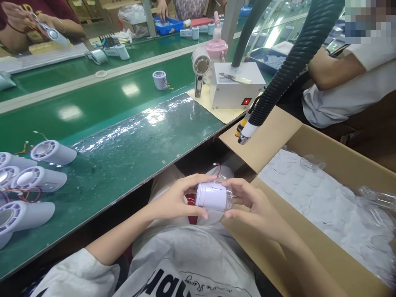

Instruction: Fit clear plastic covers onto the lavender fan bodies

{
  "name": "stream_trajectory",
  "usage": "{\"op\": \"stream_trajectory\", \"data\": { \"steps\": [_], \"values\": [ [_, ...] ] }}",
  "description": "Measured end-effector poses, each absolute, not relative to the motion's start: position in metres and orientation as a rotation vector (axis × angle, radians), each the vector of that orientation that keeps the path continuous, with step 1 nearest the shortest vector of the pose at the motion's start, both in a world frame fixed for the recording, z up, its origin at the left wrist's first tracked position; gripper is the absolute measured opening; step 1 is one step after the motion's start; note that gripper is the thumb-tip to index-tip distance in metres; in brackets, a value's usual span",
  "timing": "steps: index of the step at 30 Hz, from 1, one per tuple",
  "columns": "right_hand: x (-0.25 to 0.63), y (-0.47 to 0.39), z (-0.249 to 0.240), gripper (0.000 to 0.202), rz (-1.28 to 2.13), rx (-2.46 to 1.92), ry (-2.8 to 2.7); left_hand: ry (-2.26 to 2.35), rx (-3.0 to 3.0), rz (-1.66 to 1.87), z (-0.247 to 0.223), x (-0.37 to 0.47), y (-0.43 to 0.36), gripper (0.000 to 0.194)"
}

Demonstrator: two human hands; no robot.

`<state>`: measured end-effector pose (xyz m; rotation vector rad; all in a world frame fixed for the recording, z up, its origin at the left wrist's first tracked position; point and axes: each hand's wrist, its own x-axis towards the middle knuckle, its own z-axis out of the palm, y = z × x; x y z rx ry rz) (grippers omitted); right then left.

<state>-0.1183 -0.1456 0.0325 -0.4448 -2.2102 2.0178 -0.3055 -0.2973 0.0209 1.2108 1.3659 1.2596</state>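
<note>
Over my lap I hold a pale lavender cylindrical motor housing (212,196) on its side. My left hand (177,197) is wrapped round its left end, thumb below and fingers above. At the other end sits a clear plastic cover (229,199), gripped between the thumb and fingers of my right hand (258,204). How far the cover goes over the housing I cannot tell. A thin red wire (219,168) with a white plug sticks up behind the housing.
Several similar housings (43,178) with wires lie on the green bench at left; another housing (160,80) stands farther back. A white box (236,88) with a lit red switch stands beside a handheld fan (201,68). A black hose (278,70) hangs above an open carton (321,206). Co-workers sit around.
</note>
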Motion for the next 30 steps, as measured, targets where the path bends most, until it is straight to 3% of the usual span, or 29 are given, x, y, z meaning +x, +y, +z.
{"op": "stream_trajectory", "data": {
  "steps": [11,30],
  "values": [
    [-0.117,-0.149,0.033,0.042,2.398,-0.596,-1.901,1.350,1.359,1.285,0.021,-0.303,-0.298,0.078],
    [-0.125,-0.161,0.028,0.055,2.654,-0.820,-1.654,1.321,1.462,1.299,0.024,-0.304,-0.300,0.076]
  ]
}}
